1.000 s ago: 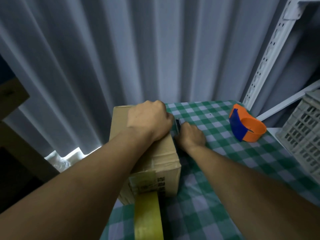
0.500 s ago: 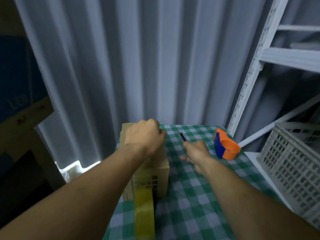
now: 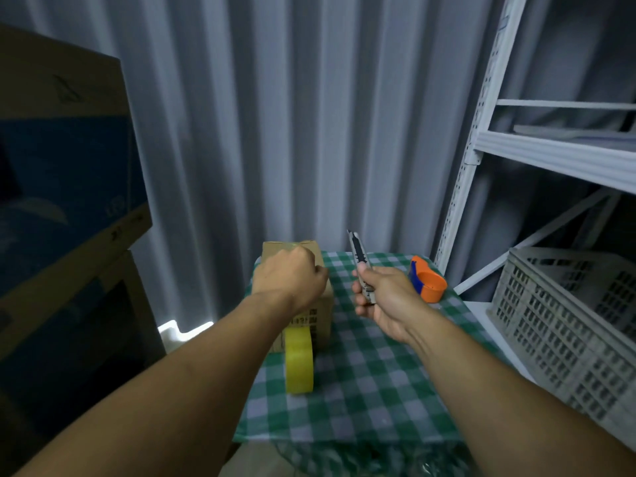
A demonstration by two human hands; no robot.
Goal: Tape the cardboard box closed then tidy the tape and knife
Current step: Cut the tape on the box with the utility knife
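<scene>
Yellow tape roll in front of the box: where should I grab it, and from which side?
Take the yellow tape roll from above, pinching across its two flat faces near the top of the rim. It stands on edge on the checked tablecloth, right in front of the cardboard box, so its far side looks blocked. A strip seems to run up onto the box, under the left hand, so lift gently.

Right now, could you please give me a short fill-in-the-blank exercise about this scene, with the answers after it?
1. The right hand holds a utility ____.
2. The left hand rests as a fist on top of the cardboard ____.
3. The yellow tape roll stands on edge on the green checked ____.
4. The orange and blue tape dispenser lies to the ____ of the right hand.

Answers: knife; box; tablecloth; right
</scene>
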